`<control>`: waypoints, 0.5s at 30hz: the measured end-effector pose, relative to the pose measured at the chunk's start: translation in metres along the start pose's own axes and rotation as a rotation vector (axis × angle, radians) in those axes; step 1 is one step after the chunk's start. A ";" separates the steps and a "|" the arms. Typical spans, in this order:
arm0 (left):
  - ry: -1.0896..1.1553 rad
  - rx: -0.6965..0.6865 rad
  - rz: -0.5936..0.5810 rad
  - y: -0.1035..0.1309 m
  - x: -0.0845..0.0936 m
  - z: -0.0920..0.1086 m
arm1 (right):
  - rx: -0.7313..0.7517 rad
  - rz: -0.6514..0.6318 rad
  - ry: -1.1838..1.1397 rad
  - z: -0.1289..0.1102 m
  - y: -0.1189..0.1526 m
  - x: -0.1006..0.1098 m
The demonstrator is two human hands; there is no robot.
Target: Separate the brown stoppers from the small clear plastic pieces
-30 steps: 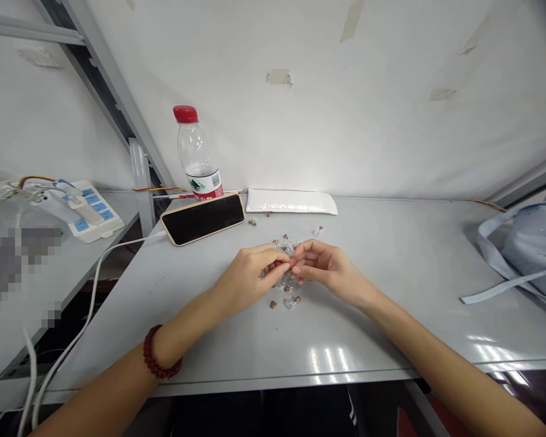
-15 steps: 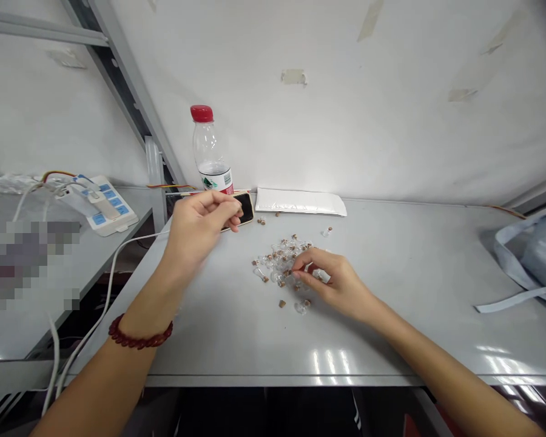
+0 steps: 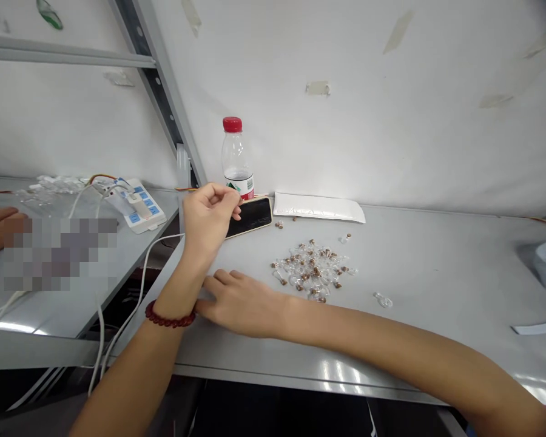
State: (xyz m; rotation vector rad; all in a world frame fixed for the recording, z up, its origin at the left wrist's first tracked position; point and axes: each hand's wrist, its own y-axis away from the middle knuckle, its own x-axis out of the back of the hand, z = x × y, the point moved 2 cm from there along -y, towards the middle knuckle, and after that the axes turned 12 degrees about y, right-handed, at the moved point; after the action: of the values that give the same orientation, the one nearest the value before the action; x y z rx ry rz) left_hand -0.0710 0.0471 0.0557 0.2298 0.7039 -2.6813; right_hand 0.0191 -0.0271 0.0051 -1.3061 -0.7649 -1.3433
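Note:
My left hand (image 3: 212, 215) is raised above the table with thumb and forefinger pinched; what they hold, if anything, is too small to make out. Behind its fingertips lies a dark-screened phone (image 3: 255, 217). My right hand (image 3: 243, 303) reaches across to the left, low over the tabletop, its fingers curled and their tips hidden behind my left wrist. A pile of tiny clear glass bottles with brown cork stoppers (image 3: 316, 270) lies beyond my right forearm. One clear piece (image 3: 383, 300) sits apart on the right, and a corked bottle (image 3: 346, 238) lies behind the pile.
A red-capped water bottle (image 3: 239, 161) stands against the wall behind the phone. Beside it lies a white padded envelope (image 3: 318, 207). On the left are a power strip (image 3: 143, 206), white cables (image 3: 141, 279) and another person's hand (image 3: 0, 227). A grey-blue strap (image 3: 539, 326) lies far right.
My right hand has left the pile and crossed left to beside my left wrist. The clear piece at the right now shows. My left hand stays pinched; the view has shifted left.

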 end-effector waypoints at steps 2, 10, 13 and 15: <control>-0.011 0.021 -0.023 0.004 -0.004 0.001 | 0.058 0.022 0.036 -0.006 -0.008 -0.007; -0.118 0.094 -0.312 0.035 -0.027 0.000 | -0.046 0.077 -0.044 0.028 0.060 0.019; -0.102 0.152 -0.508 0.053 -0.038 -0.003 | -0.513 0.265 -0.511 0.063 0.102 0.033; -0.058 0.181 -0.641 0.063 -0.044 -0.004 | -0.757 0.345 -0.799 0.076 0.124 0.032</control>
State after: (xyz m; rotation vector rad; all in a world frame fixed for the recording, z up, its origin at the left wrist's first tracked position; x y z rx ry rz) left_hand -0.0056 0.0111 0.0345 -0.0432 0.5885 -3.3491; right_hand 0.1628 0.0074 0.0237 -2.5271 -0.4929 -0.8105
